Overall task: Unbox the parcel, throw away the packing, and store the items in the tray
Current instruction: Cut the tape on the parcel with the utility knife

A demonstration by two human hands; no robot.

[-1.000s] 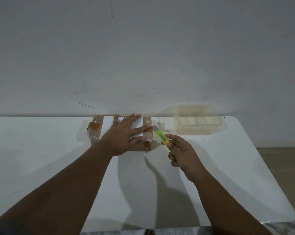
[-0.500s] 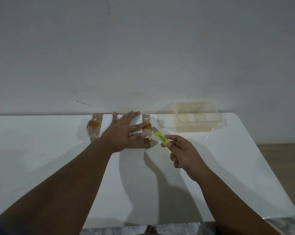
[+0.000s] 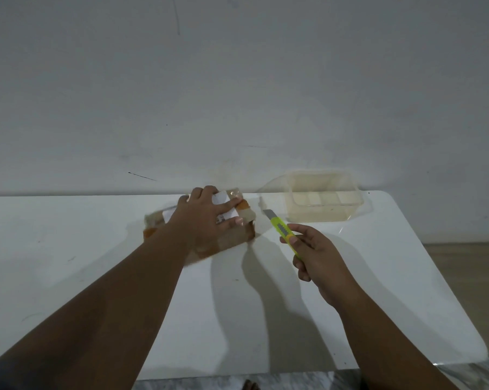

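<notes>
Two jobs here: left hand (image 3: pixel 206 218) grips the taped parcel (image 3: pixel 229 239) on the bench (image 3: pixel 68 263), near the tray (image 3: pixel 357 199); right hand (image 3: pixel 319 257) pinches the cutter (image 3: pixel 279 226). Opening stage, I'd say; next, slit the tape (image 3: pixel 244 205) shallowly.

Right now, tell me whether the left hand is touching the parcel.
Touching. The head view shows the left hand on top of the cardboard parcel, its fingers curled over the far edge.

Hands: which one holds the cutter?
The right hand grips the yellow cutter, blade toward the parcel. The left hand is on the parcel, no tool.
</notes>
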